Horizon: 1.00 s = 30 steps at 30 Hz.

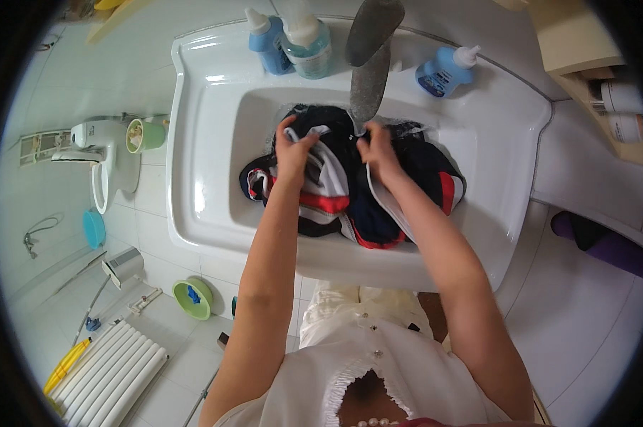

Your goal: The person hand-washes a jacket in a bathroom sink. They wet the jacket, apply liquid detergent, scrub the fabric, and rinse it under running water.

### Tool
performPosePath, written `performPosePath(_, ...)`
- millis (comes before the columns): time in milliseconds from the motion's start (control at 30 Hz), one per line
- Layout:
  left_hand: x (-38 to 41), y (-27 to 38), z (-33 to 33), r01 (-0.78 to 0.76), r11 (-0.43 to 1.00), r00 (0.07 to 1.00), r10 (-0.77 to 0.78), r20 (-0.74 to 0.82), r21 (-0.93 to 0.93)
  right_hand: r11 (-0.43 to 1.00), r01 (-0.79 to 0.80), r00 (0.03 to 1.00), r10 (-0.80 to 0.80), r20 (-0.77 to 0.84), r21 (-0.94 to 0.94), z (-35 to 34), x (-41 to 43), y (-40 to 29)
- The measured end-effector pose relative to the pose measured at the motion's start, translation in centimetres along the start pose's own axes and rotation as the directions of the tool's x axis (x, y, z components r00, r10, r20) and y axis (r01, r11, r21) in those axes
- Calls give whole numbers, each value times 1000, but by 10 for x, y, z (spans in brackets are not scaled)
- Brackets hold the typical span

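In the head view, a wet dark garment (372, 213) with red and white bands fills the basin of a white ceramic sink (197, 160). My left hand (293, 149) grips a fold of it, thumb over a pale inner layer. On the other side my right hand (377, 152) holds another part of the cloth near the basin's middle, slightly blurred. Soapy water shows around the cloth at the back of the basin. Above the cloth, between my hands, reaches a grey metal faucet (371, 80). The cloth hides the basin's bottom.
On the sink's back ledge stand a blue bottle (271, 45), a clear pump bottle (308, 50) and another blue bottle (444, 74). Left are a toilet (110, 160), a green bin (149, 136) and a green basin (193, 307). A shelf (578, 45) juts in at right.
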<state>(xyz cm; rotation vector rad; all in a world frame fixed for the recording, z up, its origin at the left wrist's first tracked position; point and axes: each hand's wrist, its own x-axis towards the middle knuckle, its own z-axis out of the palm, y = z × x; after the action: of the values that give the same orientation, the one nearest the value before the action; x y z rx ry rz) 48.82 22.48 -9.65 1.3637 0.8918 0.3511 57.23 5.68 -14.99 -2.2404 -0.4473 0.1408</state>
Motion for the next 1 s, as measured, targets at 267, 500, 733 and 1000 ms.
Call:
performPosePath(267, -8, -5, -7, 287, 886, 958, -275, 87, -364, 985, -95, 995, 98, 13, -143, 14, -11, -23)
performPosePath(500, -10, 10, -4, 482, 515, 875, -322, 360, -709, 675, -371, 921, 353, 163, 638, 34, 14, -2)
performPosePath(733, -20, -64, -1, 488, 116, 787, 369, 494, -865, 990, 124, 894, -140, 425, 66, -34, -62, -173)
performPosePath(1000, -89, -3, -4, 267, 618, 961, -113, 253, -740, 983, 147, 940, -175, 293, 114, -34, -54, -157)
